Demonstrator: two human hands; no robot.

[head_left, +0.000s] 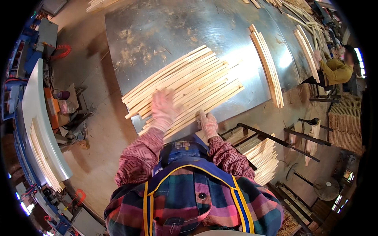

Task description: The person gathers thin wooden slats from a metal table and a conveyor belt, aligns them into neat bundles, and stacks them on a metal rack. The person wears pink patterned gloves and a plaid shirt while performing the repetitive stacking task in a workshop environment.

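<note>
Pale wooden strips (189, 78) lie side by side in a slanting layer on the metal-topped table (145, 39), their ends uneven. My left hand (163, 110), in a light knitted glove and slightly blurred, rests flat over the strips near their left end, fingers spread. At the layer's near edge is my right hand (208, 124), gloved too. Its fingers are curled in at the nearest wooden strip and seem to pinch it; the fingertips are partly hidden.
A narrow strip bundle (267, 67) lies farther right on the table. Beyond it, a person in a yellow-green top (336, 70) handles more strips (307, 53). Stacked strips (260, 157) sit by a dark metal frame (271, 139) at my right. Leftward stands a pale curved machine table (39, 114).
</note>
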